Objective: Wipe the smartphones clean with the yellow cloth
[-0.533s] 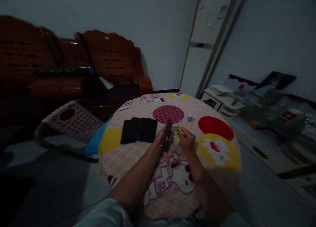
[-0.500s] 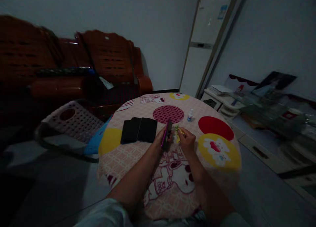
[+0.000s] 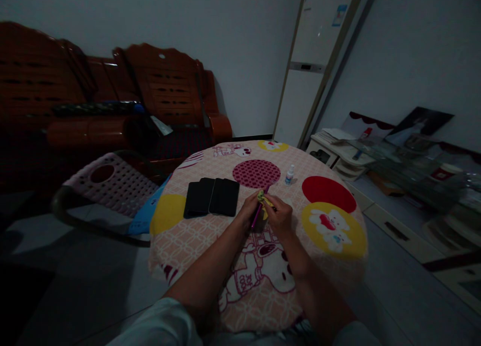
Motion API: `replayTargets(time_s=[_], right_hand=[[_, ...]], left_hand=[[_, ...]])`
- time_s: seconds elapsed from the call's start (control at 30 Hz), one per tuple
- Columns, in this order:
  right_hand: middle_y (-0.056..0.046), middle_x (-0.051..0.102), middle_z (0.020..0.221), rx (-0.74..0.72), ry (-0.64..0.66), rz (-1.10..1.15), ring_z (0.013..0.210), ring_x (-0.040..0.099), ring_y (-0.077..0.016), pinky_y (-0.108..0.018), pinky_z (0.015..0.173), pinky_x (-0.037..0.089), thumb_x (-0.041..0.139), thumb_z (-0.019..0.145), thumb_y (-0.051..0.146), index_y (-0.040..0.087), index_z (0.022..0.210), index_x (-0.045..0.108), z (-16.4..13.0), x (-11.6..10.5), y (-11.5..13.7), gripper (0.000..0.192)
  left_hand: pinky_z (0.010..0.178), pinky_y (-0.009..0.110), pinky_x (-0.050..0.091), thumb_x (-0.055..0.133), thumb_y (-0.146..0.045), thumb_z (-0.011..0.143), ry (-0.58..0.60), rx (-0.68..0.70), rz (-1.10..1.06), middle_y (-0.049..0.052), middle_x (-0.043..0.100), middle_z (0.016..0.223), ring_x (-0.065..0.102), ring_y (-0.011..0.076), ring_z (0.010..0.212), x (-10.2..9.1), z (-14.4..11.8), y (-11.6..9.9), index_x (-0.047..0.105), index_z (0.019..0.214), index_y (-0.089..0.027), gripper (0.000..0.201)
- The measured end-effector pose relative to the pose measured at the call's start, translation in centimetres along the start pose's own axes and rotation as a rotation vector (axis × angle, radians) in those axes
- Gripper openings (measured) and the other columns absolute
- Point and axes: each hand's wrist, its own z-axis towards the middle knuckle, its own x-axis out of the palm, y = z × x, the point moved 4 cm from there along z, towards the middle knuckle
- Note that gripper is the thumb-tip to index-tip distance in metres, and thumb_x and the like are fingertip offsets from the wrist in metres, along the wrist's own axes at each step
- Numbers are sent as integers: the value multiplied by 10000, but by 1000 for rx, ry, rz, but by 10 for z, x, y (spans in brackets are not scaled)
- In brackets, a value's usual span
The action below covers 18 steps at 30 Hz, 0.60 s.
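L hand (image 3: 246, 209) is clamped on a purple phone-like slab (image 3: 256, 217), R hand (image 3: 281, 214) pinching a yellow-green piece (image 3: 260, 195) up against it; hands v. close tog., just about meeting over the slab. Slab is in front of the person, approx. mid-tbl., over the tablecloth (image 3: 188, 240). It's seen nearly edge-on, a thin purple line: long axis runs away from the person, near end low, far end pointing fwd & a bit R, twd the dotted circle's R side. Dark flat slabs (image 3: 224, 198) lie overlapping to L, a small white bottle (image 3: 289, 175) stands upright beyond R hand

Hard to see: slab's mid part is covered by fingers & the yellow-green piece, its broad faces don't show, most L fingertips hidden behind it. Dim light, so can't tell what the piece is made of; both sleeves cut off at bottom edge
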Motion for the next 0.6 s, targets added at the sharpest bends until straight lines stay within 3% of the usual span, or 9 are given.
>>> replayTargets(time_s=[0.23,0.43,0.6], right_hand=[[-87,733,916,34,-67,-54,830,691,-210,-309,736,545,549,864,234,185,1004,699,2,-9,-12,211],[-84,730,939,-26,18,-29,864,688,-209,-313,774,542,547,858,212,191,1008,697,1,-3,-6,214],[-96,729,941,11,-16,-78,856,688,-214,-320,762,542,534,864,211,181,1024,690,2,-7,-14,226]], left_hand=[[707,244,456,785,-345,623,79,136,13,66,697,917,617,155,768,6,3,-3,715,963,-153,396],[696,242,453,782,-357,619,9,178,32,62,699,899,612,149,744,-7,13,2,717,958,-153,401],[737,263,466,772,-385,641,-3,165,147,71,703,919,629,173,803,-9,15,4,698,1061,-165,480]])
